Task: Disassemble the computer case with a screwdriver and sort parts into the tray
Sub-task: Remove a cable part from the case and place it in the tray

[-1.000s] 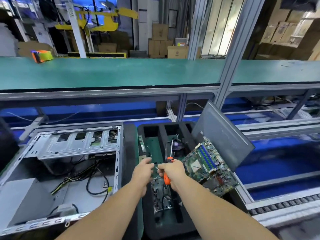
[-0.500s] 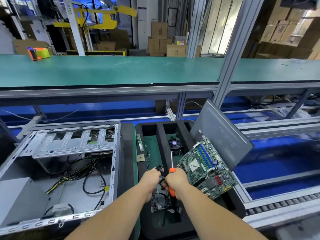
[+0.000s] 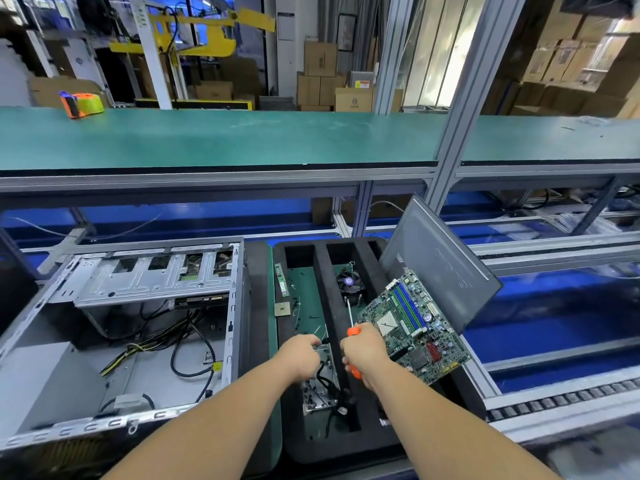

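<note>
Nearest to me, my two forearms reach forward over the near edge of the black foam tray (image 3: 367, 441). My right hand (image 3: 363, 351) has its fingers curled tight round the orange handle of the screwdriver (image 3: 354, 336), whose shaft points away toward the tray's far end. My left hand (image 3: 300, 355) sits just beside it with the fingers curled in, at a black cable (image 3: 323, 374) over a silver metal plate (image 3: 320, 386) in the tray's left compartment; whether it actually pinches the cable I cannot tell. Just right of my right hand, the green motherboard (image 3: 412, 327) lies tilted across the tray's right edge, and behind it a grey side panel (image 3: 440, 268) leans up from the tray's far right corner. Further in, a cooler fan (image 3: 348, 282) sits in the middle compartment, with a small square chip (image 3: 282, 309) and a memory stick (image 3: 281, 280) along the tray's left edge. Left of the tray the opened computer case (image 3: 114, 327) lies on its side, loose cables inside. Beyond, a tape dispenser (image 3: 80, 103) rests near the far left corner of the green bench (image 3: 242, 136).
</note>
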